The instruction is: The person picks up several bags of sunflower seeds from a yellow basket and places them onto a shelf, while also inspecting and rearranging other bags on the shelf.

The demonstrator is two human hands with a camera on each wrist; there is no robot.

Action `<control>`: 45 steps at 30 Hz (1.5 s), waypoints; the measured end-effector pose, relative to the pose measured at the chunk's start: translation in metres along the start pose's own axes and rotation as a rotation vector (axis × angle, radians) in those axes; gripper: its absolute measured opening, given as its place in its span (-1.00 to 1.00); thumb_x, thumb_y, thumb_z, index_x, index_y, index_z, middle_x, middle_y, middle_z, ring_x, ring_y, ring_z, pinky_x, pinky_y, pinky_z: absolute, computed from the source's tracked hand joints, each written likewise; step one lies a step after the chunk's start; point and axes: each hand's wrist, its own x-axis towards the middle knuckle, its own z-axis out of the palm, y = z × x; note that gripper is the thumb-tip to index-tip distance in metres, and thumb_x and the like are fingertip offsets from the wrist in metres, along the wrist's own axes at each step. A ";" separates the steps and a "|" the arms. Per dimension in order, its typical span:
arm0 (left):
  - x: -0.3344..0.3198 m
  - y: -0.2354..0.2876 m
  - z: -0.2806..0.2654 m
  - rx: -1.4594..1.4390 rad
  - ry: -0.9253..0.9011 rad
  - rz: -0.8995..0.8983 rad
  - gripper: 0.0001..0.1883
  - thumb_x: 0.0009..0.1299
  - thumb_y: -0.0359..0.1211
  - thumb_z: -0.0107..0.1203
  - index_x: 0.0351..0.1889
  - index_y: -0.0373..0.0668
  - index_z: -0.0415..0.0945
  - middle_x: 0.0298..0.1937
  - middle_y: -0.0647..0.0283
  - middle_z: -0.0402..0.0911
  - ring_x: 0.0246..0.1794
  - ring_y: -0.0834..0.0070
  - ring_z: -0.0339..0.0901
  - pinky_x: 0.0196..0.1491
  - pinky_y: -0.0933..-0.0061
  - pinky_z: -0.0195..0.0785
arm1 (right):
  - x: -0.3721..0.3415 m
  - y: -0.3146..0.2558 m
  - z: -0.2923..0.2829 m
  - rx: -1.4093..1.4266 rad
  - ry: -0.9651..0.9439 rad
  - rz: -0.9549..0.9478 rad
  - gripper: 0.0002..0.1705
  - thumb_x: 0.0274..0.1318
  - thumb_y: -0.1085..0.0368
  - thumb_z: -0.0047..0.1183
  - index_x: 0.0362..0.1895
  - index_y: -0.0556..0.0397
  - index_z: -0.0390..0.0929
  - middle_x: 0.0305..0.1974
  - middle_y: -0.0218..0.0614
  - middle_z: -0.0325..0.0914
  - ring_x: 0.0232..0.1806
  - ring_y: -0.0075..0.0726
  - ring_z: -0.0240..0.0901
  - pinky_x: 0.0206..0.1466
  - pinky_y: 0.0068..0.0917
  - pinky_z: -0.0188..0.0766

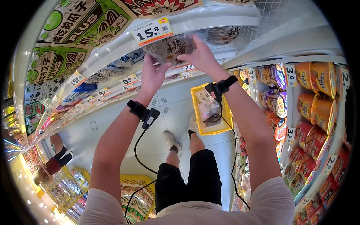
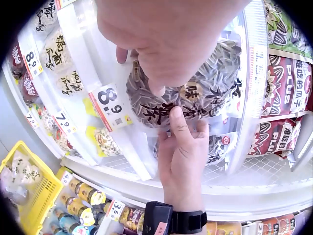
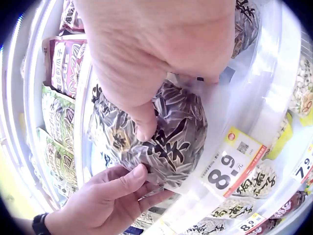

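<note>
A clear bag of striped sunflower seeds [image 1: 168, 48] with dark lettering is held between both hands at the front of a shelf. My left hand [image 1: 153, 77] grips its near left side, thumb on the face and fingers around the edge. On the opposite side my right hand [image 1: 204, 57] holds it, with the thumb [image 3: 145, 126] over the front and the other fingers partly hidden behind. In the left wrist view the bag [image 2: 215, 88] lies close over the shelf, with similar bags [image 2: 220, 147] beside it.
Price tags [image 1: 152, 32] line the shelf lip. Green sunflower seed packets [image 1: 80, 24] fill the shelf at the upper left. A yellow basket [image 1: 213, 131] with bagged goods stands on the floor near my feet. Instant noodle cups [image 1: 322, 80] stock the right shelves. Another person [image 1: 50, 165] is at the far left.
</note>
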 end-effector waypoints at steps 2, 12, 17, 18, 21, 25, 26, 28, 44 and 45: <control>0.009 -0.002 0.003 0.027 0.033 0.020 -0.41 0.28 -0.44 0.41 0.16 -0.37 0.29 0.07 -0.07 0.64 0.14 0.15 0.63 0.24 0.20 0.50 | 0.012 0.007 0.000 -0.075 0.032 -0.136 -0.04 -0.08 0.21 0.54 0.35 0.28 0.30 0.15 0.00 0.59 0.16 -0.12 0.53 0.25 -0.28 0.43; 0.013 0.000 0.014 0.140 0.077 0.058 -0.39 0.28 -0.49 0.40 0.21 -0.35 0.28 0.12 -0.11 0.63 0.16 0.10 0.64 0.17 0.23 0.57 | 0.009 0.035 0.011 -0.186 0.199 -0.212 -0.19 -0.07 0.25 0.49 0.24 0.25 0.37 0.13 0.09 0.52 0.17 0.24 0.49 0.22 -0.12 0.44; 0.014 0.002 0.011 0.199 0.117 0.088 -0.39 0.26 -0.47 0.43 0.18 -0.38 0.29 0.04 -0.11 0.69 0.08 0.08 0.69 0.15 0.24 0.57 | 0.012 0.035 0.013 -0.207 0.226 -0.289 -0.22 -0.08 0.28 0.48 0.21 0.22 0.38 0.11 0.07 0.51 0.14 0.29 0.47 0.19 -0.09 0.43; 0.014 -0.001 0.012 0.185 0.124 0.099 -0.40 0.26 -0.47 0.43 0.16 -0.39 0.30 0.04 -0.12 0.69 0.08 0.07 0.69 0.14 0.23 0.57 | 0.012 0.035 0.013 -0.207 0.237 -0.305 -0.23 -0.08 0.28 0.48 0.20 0.21 0.38 0.11 0.06 0.50 0.14 0.29 0.46 0.18 -0.08 0.43; 0.018 -0.005 0.012 0.226 0.144 0.120 -0.44 0.26 -0.48 0.42 0.10 -0.42 0.32 0.04 -0.14 0.68 0.07 0.08 0.70 0.13 0.23 0.58 | 0.015 0.033 0.014 -0.208 0.268 -0.342 -0.24 -0.09 0.29 0.48 0.19 0.20 0.38 0.11 0.04 0.48 0.14 0.28 0.46 0.17 -0.08 0.44; 0.018 -0.006 0.011 0.188 0.149 0.156 -0.46 0.26 -0.48 0.43 0.08 -0.43 0.33 0.00 -0.15 0.69 0.04 0.07 0.70 0.07 0.22 0.60 | 0.015 0.037 0.018 -0.221 0.269 -0.327 -0.24 -0.09 0.30 0.48 0.19 0.21 0.38 0.11 0.03 0.47 0.14 0.27 0.45 0.16 -0.08 0.45; 0.018 -0.007 0.010 0.187 0.154 0.160 -0.46 0.25 -0.47 0.43 0.08 -0.43 0.33 -0.01 -0.15 0.69 0.03 0.07 0.70 0.06 0.22 0.60 | 0.016 0.037 0.018 -0.226 0.268 -0.325 -0.24 -0.09 0.30 0.48 0.19 0.21 0.38 0.11 0.02 0.47 0.14 0.26 0.45 0.16 -0.09 0.45; 0.019 -0.010 0.011 0.182 0.163 0.169 -0.46 0.25 -0.46 0.44 0.07 -0.43 0.33 -0.02 -0.15 0.70 0.03 0.06 0.70 0.05 0.21 0.60 | 0.017 0.034 0.018 -0.220 0.274 -0.338 -0.24 -0.09 0.31 0.48 0.19 0.19 0.38 0.11 0.01 0.48 0.14 0.26 0.45 0.15 -0.09 0.45; 0.021 -0.022 0.006 0.412 0.074 0.256 -0.41 0.40 -0.41 0.30 0.13 -0.41 0.08 -0.04 -0.27 0.67 -0.07 -0.17 0.68 -0.11 0.03 0.54 | 0.022 0.042 0.018 -0.230 0.277 -0.394 -0.25 -0.06 0.29 0.46 0.22 0.14 0.38 0.10 -0.02 0.49 0.14 0.24 0.47 0.14 -0.08 0.46; 0.020 -0.021 0.006 0.420 0.072 0.264 -0.41 0.40 -0.41 0.30 0.13 -0.41 0.07 -0.04 -0.26 0.67 -0.07 -0.17 0.68 -0.11 0.03 0.55 | 0.022 0.041 0.019 -0.232 0.279 -0.390 -0.25 -0.06 0.29 0.46 0.22 0.14 0.38 0.10 -0.02 0.49 0.13 0.23 0.47 0.14 -0.08 0.46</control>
